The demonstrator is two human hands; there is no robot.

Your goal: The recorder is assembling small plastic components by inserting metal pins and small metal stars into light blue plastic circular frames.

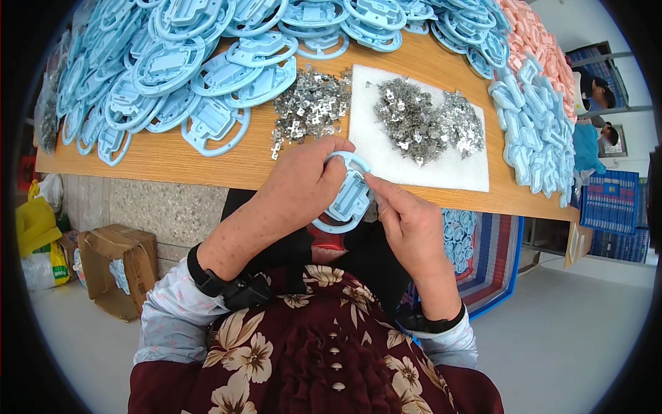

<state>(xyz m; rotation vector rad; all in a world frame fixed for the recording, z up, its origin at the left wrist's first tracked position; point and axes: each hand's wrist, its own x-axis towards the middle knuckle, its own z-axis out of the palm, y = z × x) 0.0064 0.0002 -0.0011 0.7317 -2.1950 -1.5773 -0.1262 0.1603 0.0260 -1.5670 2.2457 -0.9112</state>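
Just off the table's near edge, my left hand (303,181) grips a light blue oval plastic housing (350,195) with a recessed middle and an open loop at each end. My right hand (412,224) is closed at the housing's right side, its index fingertip and thumb pressed by the rim. Whether a small part sits between those fingertips is hidden. Beyond my left hand lies a heap of small silvery metal clips (314,103) on the wood. Two more piles of small metal parts (414,121) rest on a white foam sheet (369,148).
Stacked blue housings (165,69) cover the table's (155,162) far left and back. At the right are small blue plastic pieces (534,131) and pink pieces (538,45). A striped bag (493,255) holding blue parts stands below right; a cardboard box (121,269) is on the floor at left.
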